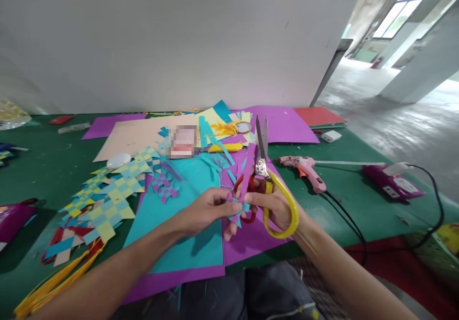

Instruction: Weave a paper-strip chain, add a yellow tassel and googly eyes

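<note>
Both hands are close together above the purple and teal sheets. My left hand (211,210) pinches the left side of a small woven piece of purple and teal paper strips (235,206). A purple strip (247,176) stands up from that piece, and my right hand (274,205) holds it between thumb and fingers. Scissors (261,167) with one yellow and one red handle also hang in my right hand, blades pointing up and slightly apart. Under the hands lie a teal sheet (179,243) and a purple sheet (251,243).
Woven checkered strips (118,191) with yellow tassels (60,281) lie at the left. A pink glue gun (304,167) rests at the right, its cord running to a purple power block (394,183). A yellow-handled cutter (225,148) and paper scraps lie behind the hands.
</note>
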Motion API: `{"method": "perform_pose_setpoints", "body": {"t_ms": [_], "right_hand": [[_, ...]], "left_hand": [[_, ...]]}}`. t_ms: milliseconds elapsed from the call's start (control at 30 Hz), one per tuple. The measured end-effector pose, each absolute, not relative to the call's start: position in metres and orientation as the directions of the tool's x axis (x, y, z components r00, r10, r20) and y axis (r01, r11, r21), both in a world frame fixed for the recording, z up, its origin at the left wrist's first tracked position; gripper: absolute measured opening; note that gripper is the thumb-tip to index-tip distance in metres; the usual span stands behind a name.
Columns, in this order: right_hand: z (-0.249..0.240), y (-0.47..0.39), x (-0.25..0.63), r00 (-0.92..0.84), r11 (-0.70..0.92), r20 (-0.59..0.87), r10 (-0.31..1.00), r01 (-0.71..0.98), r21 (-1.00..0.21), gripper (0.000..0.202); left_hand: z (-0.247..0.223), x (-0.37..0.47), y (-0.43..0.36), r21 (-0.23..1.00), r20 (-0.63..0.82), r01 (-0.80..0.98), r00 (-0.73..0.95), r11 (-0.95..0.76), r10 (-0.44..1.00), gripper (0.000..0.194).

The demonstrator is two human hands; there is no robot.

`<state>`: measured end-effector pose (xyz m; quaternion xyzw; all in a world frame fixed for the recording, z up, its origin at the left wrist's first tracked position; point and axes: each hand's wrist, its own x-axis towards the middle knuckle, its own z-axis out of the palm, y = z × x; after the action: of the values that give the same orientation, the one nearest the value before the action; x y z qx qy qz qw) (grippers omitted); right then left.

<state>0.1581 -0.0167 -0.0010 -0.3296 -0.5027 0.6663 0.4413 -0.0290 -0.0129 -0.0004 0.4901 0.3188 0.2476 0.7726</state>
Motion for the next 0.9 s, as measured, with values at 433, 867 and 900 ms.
{"method": "perform_pose_setpoints", "body": {"t_ms": [433,867,900], "right_hand": [[-0.001,-0.013,0.162,-0.265,0.046,0.09,0.96,-0.17,-0.984,0.021],[-0.002,-0.015,0.157,-0.49,-0.076,0.081,0.868,-0.292,-0.953,0.021],[-0.001,-0.015,0.157,-0.471,-0.049,0.085,0.878,-0.264,-0.963,0.021]], "left_hand": [[0.0,-0.02,-0.014,0.942,-0.179,-0.132,0.583,0.309,0.792,0.031],[0.003,-0.021,-0.017,0.949,-0.176,-0.105,0.602,0.296,0.779,0.028],[0.004,-0.021,-0.017,0.944,-0.183,-0.118,0.587,0.307,0.789,0.028]]}}
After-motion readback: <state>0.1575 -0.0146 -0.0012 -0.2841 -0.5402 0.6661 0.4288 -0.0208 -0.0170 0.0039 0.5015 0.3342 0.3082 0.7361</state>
